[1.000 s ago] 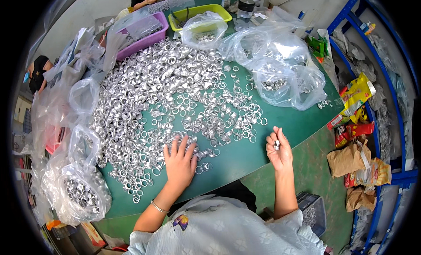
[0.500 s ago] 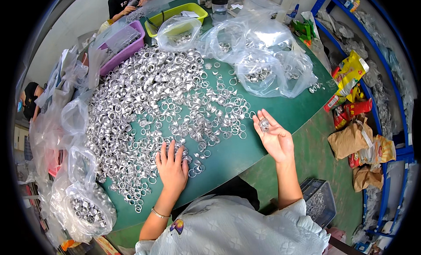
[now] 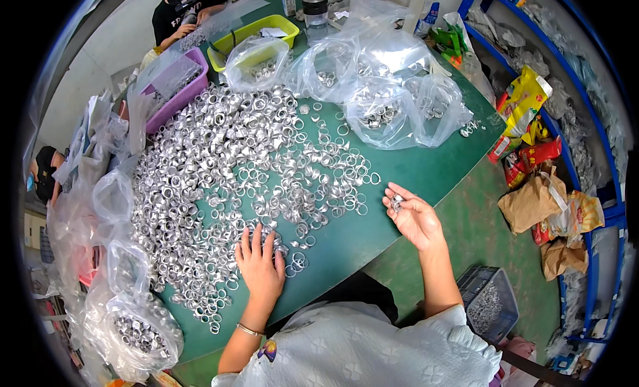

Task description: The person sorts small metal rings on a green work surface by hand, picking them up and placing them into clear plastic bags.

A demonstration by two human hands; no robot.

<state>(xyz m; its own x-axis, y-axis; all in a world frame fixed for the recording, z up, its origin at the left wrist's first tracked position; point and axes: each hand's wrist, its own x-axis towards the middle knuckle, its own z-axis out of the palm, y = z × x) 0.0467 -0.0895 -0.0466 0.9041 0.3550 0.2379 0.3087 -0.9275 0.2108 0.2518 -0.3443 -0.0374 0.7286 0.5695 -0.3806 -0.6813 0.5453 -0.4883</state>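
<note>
Right hand (image 3: 414, 217), one: raised by the near edge of the table; grip pinched, thumb against fingers, on a silver-coloured ring (image 3: 397, 202). Whether a second piece lies behind it cannot be told. Hazard: a slip. Probable cause: a small, smooth-looking piece held by the fingertips alone; with the edge so near, a dropped ring could reach the green floor (image 3: 442, 237).

Left hand (image 3: 259, 267), one: laid on the near fringe of the heap, fingers spread, palm down, pinching nothing that shows; what lies beneath the palm is hidden. Hazard: pieces pushed astray, should the hand sweep toward the body.

Heap of loose rings (image 3: 219, 134), one: spread over the left and middle of the green table (image 3: 346, 244), thinning rightward. Hazard: mixing, should the held ring fall back among so many of similar look. Its lowest strays lie near the edge and would be first to go over.

Clear plastic bags (image 3: 399, 114), several: at the far right of the table, mouths slack, rings inside. Hazard: spillage, if a sleeve or forearm catches the film.
</note>
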